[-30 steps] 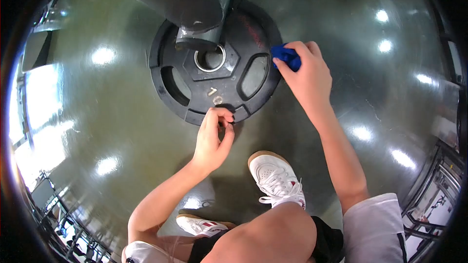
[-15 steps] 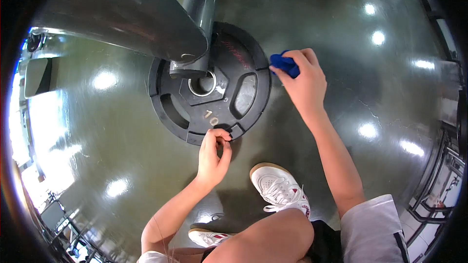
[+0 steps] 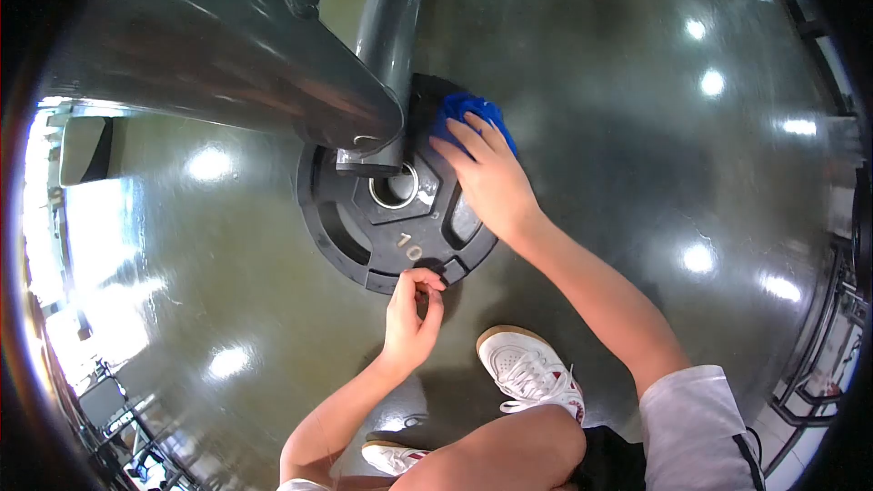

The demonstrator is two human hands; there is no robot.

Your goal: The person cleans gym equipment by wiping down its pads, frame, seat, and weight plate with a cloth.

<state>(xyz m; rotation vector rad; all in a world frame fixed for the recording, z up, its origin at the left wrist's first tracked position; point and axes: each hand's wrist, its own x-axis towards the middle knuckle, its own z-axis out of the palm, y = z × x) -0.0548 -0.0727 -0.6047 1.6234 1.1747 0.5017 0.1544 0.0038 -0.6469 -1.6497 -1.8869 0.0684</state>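
A round black weight plate (image 3: 382, 241) marked 10 stands close to the floor, with a metal ring round its centre hole. My left hand (image 3: 416, 316) has its fingers curled on the plate's near rim, gripping that edge. At the plate's upper right side, my right hand (image 3: 489, 173) presses a crumpled blue cloth (image 3: 482, 111) against the surface, fingers spread over it. The cloth and hand hide part of the rim and the right-hand slot.
Thick grey metal tubes (image 3: 218, 55) of a frame reach over the plate's upper left. White shoes (image 3: 529, 366) are on the glossy floor (image 3: 245, 255) below it. Dark racks (image 3: 805, 373) line the right edge, and more equipment (image 3: 118, 409) stands lower left.
My right hand has moved left with the blue cloth, from the plate's outer right edge onto its upper face. My left hand stays at the near rim. The view has shifted, showing more of the frame.
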